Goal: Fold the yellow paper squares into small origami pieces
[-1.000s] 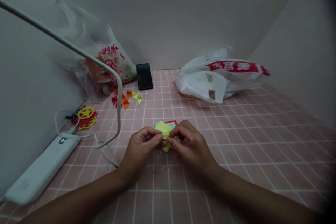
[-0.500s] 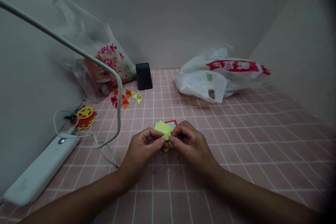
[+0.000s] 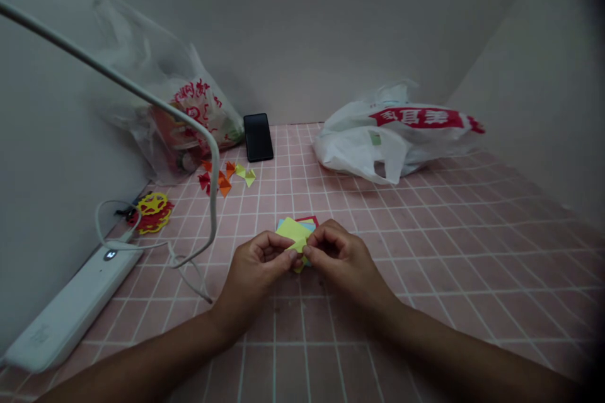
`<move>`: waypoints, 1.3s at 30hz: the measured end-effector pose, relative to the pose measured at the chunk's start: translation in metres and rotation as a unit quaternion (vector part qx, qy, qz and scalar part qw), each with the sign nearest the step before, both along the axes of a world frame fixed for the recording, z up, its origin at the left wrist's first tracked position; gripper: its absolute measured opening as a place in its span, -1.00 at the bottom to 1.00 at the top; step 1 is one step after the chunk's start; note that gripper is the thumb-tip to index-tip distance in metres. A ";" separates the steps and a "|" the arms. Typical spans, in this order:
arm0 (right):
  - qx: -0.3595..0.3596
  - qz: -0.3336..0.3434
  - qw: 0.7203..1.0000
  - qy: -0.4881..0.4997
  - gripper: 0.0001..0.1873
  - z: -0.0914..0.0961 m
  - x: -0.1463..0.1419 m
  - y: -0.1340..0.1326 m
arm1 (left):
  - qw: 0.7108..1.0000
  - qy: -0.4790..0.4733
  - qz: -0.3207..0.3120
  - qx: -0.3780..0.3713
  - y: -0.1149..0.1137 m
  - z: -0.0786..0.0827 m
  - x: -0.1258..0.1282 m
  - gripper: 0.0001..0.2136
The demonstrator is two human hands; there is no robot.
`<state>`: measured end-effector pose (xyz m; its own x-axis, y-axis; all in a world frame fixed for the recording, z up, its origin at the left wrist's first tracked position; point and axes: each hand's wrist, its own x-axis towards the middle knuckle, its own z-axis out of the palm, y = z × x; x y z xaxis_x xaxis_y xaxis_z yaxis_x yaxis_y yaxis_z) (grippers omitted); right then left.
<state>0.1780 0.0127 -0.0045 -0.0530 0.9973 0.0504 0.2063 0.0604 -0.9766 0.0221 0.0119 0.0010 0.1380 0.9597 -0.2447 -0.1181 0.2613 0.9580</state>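
Between my two hands is a small folded piece of yellow paper point(image 3: 297, 245). My left hand point(image 3: 259, 271) pinches its left side with thumb and forefinger. On its right edge, the thumb and fingertips of my right hand point(image 3: 345, 258) are closed. Just beneath and behind lies a fanned stack of paper squares point(image 3: 292, 228), yellow on top with blue and red edges showing. My fingers hide part of the stack and of the folded piece.
Folded orange, red and yellow paper pieces point(image 3: 224, 184) lie back left, near a black phone point(image 3: 258, 137). Plastic bags stand left point(image 3: 189, 107) and right point(image 3: 363, 145). At left are yellow and red cut-out shapes point(image 3: 154, 211), a white power bank point(image 3: 70, 302) and a looping cable point(image 3: 215, 189).
Both hands stay almost in place, still pinching the yellow paper. The folded piece is turned slightly between the fingertips.
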 end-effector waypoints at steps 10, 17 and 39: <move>-0.007 -0.009 1.000 0.005 -0.86 0.000 -0.002 -0.001 | 0.999 0.024 0.003 0.021 0.000 -0.002 -0.001 -0.88; -0.001 -0.004 1.000 0.014 -0.86 -0.001 -0.001 -0.003 | 1.000 0.018 0.019 -0.003 0.001 0.001 -0.001 -0.85; -0.224 0.029 0.944 0.239 -0.77 0.002 -0.009 -0.011 | 0.993 -0.089 0.014 -0.071 -0.002 -0.005 -0.003 -0.81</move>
